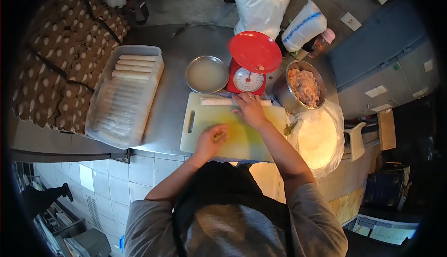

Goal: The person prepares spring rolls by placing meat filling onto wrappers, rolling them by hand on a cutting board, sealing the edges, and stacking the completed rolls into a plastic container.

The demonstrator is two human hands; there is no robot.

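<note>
A long pale roll (215, 101) lies across the back of a cutting board (195, 138). My right hand (249, 108) rests on the roll with its fingers spread. Over the board's left half, my left hand (213, 140) hovers with curled fingers, apart from the roll; whether it holds anything is too small to tell. Behind the board stand a metal bowl of cloudy liquid (207, 74) and a red scale (248, 79) with a red pan. A pot of minced filling (305, 87) is to the right, above a stack of round pale wrappers (317, 140) in plastic.
A clear plastic container (125, 96) with several pale rolls stands on the left, beside stacked egg trays (60, 61). White plastic bags (261, 6) and a pink-capped bottle (321, 43) are at the back. A grey cabinet (386, 71) stands at the right.
</note>
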